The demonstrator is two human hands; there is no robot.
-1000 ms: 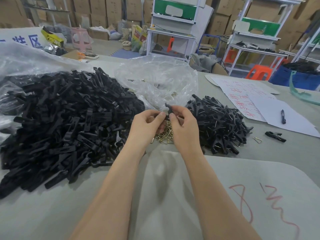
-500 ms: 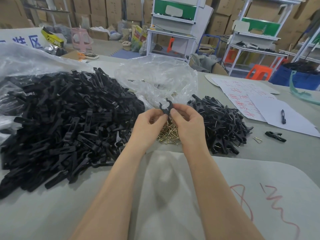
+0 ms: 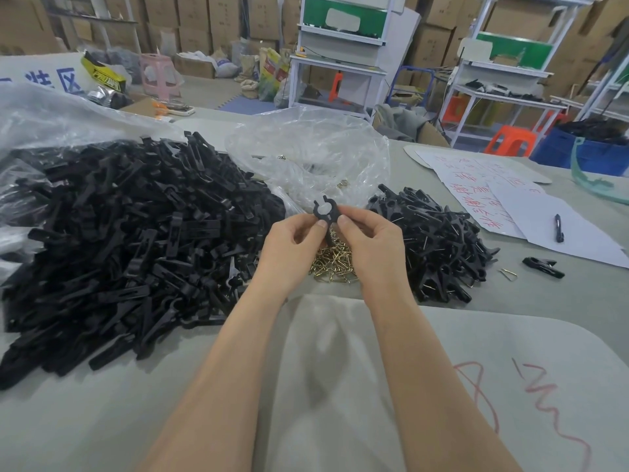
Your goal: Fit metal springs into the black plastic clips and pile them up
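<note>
While left hand (image 3: 292,248) and right hand (image 3: 372,247) pinched one black clip (image 3: 323,211) upright, ring end topmost, the sprung-clip pile (image 3: 434,243) lay rightward, nearest the right hand.

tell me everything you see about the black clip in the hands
The black clip looks like matte plastic, its top end a ring open at the top. It is held upright above the brass-coloured springs. The left hand and right hand pinch it from either side; its lower part is mostly hidden behind the fingers.

Blue characters "装区" are legible on the white sign (image 3: 44,68).
</note>
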